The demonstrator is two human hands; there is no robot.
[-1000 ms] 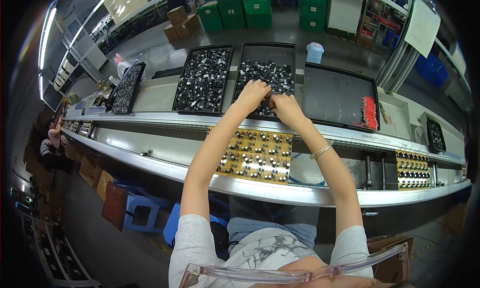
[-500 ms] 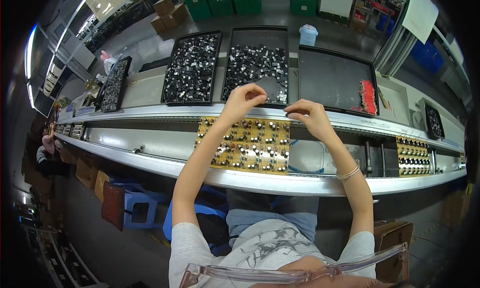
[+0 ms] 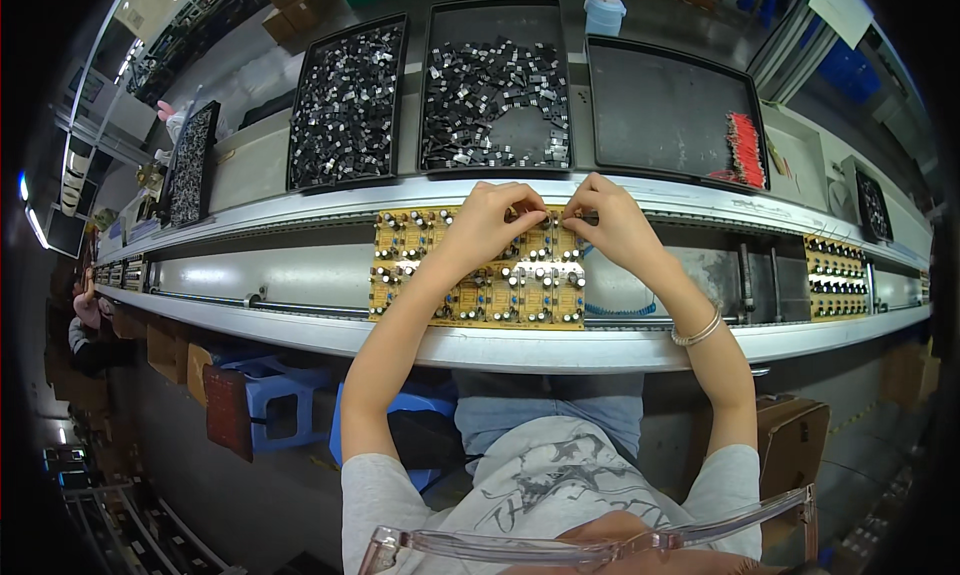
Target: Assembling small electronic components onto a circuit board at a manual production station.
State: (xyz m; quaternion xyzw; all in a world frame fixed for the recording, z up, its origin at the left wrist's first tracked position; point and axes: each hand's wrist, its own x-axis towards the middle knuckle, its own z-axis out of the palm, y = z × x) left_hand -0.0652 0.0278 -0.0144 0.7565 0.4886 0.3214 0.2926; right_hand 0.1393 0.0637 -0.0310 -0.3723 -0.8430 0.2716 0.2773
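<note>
Board (image 3: 480, 300) lies under both hands, left hand (image 3: 490, 220) & right hand (image 3: 605, 215) fingers pinched.

Yellow circuit board (image 3: 478, 297) with silver-topped parts, black trays (image 3: 672, 110), red bundle (image 3: 745, 150)

1. Centre frame: left hand (image 3: 487, 225) and right hand (image 3: 612, 223) crowd the top edge of the yellow circuit board (image 3: 478, 297); upright capacitors stud its surface.
2. Right of the board: bare conveyor bed (image 3: 720, 275), open up to a second board (image 3: 836, 277).
3. Upper frame: raised rail (image 3: 300, 201) fronts three black trays (image 3: 668, 115); the right tray is mostly bare.
</note>
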